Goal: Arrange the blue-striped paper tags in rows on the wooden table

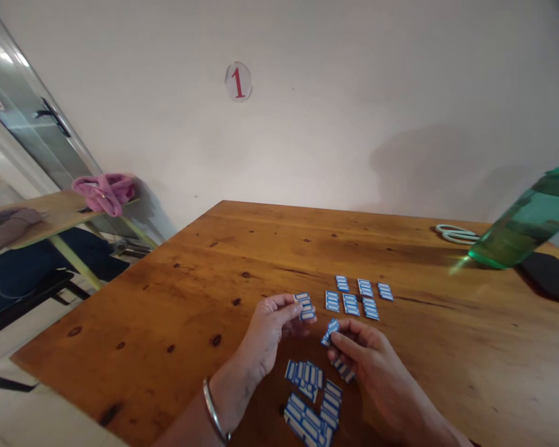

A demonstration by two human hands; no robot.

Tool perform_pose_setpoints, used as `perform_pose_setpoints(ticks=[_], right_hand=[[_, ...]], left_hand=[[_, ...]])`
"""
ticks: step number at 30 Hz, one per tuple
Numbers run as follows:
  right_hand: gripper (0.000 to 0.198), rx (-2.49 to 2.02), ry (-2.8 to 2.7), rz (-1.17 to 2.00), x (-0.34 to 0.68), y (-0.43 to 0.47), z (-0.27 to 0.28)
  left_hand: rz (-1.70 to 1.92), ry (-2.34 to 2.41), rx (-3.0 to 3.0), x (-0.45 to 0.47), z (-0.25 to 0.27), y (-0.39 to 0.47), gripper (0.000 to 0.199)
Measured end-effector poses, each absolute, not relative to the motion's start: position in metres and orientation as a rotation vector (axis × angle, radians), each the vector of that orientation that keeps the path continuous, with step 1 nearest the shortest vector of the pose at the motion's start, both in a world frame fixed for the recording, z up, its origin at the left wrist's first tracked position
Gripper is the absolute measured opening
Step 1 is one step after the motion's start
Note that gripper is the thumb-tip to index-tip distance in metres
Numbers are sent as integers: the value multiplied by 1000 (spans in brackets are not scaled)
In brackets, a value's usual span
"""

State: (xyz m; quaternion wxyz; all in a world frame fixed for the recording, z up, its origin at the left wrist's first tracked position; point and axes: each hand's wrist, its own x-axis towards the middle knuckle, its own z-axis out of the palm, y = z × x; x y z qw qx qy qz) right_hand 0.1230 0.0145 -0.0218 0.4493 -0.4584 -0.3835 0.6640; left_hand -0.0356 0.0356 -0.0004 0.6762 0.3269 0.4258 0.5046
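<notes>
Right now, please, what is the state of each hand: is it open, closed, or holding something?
Left hand: closed, holding a blue-and-white piece.
Right hand: closed, holding another blue-and-white piece.

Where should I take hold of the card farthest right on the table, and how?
Probably pinch the card by its right edge, coming from the right: it lies flat and looks thin, and the neighbouring cards sit to its left.
</notes>
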Motion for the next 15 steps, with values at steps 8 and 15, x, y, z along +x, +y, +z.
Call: perform_pose_setpoints(ticks=[8, 15], right_hand=[[30, -1171, -1064, 1565, 124, 16, -21], [29, -1169, -1041, 1563, 125, 17, -23]], left_hand=[[1089, 1004, 735, -34, 0, 35, 21], [1028, 1082, 829, -32, 0, 35, 19]])
